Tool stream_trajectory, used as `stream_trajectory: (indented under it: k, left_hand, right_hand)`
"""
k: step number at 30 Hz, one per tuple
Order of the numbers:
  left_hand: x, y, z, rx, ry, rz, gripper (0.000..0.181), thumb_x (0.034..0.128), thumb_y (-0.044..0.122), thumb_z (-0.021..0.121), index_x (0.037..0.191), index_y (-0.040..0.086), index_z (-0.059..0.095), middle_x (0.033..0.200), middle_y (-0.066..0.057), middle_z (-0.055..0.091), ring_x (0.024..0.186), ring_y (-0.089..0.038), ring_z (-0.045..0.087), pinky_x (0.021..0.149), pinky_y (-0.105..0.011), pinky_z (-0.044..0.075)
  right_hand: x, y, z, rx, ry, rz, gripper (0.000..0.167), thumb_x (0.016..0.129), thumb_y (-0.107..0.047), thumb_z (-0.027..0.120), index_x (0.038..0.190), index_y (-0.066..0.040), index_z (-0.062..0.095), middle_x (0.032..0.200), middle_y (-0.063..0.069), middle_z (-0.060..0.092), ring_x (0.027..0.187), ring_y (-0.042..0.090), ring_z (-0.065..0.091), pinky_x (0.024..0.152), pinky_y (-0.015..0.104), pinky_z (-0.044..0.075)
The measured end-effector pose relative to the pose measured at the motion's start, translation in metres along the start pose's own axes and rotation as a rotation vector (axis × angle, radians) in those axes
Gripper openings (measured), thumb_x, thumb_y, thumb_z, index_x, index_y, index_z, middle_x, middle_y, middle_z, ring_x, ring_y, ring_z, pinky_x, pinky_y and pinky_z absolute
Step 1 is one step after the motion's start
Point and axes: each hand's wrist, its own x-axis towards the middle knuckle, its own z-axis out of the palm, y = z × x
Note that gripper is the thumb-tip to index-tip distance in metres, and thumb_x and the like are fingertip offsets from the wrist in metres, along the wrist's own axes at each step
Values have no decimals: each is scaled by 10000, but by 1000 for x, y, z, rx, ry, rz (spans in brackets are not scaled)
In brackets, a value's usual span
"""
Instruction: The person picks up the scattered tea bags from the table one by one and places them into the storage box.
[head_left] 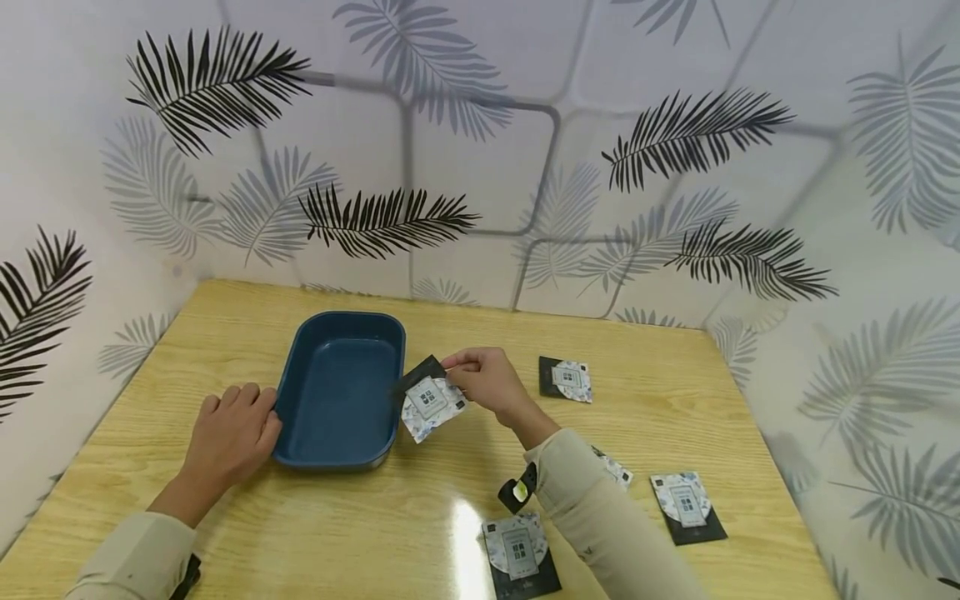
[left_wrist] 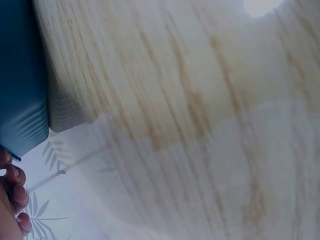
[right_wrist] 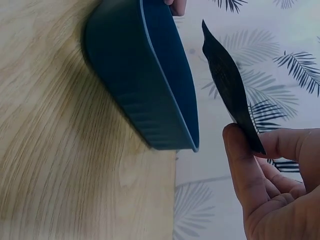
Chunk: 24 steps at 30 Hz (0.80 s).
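Note:
A dark blue bin [head_left: 341,392] stands on the left half of the table, with nothing visible inside it. My left hand [head_left: 232,433] grips its left rim; in the left wrist view the curled fingers [left_wrist: 19,194] are at the corner of the bin [left_wrist: 22,75]. Just right of the bin, my right hand [head_left: 491,385] pinches one corner of a black and white packet [head_left: 429,400], held above the table. The right wrist view has the packet [right_wrist: 227,80] edge-on between thumb and finger of the right hand [right_wrist: 280,185], beside the bin [right_wrist: 125,65].
Further packets lie on the wooden table [head_left: 360,525]: one at the back [head_left: 565,379], one at the right [head_left: 686,507], one near the front [head_left: 520,554], and one [head_left: 617,471] partly hidden by my right sleeve. A leaf-patterned wall covering [head_left: 465,167] rises behind the table.

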Motion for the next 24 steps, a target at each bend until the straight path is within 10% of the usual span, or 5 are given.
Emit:
stream_trajectory:
  k: [17,24]
  left_hand:
    - [3,-5,4,-16,28,78,65,913,115,473,862,88,502,819,-68,463,746,-258,413,668,-361,234]
    - [3,-6,3,-13,-18,92,75,941,119,468,872,96,489,836,-59,462,762,-255,416,680,-362,227]
  right_hand:
    - [24,-18,45,-117,-111,-130,230,920,18,573,1106,18,708,994,199,724,746,69,570,632,195,438]
    - [31,-19,63,-195,-172,-211,245,932,51,556,1138,24,686,1096,221,708,995,287,679,715,183,473]
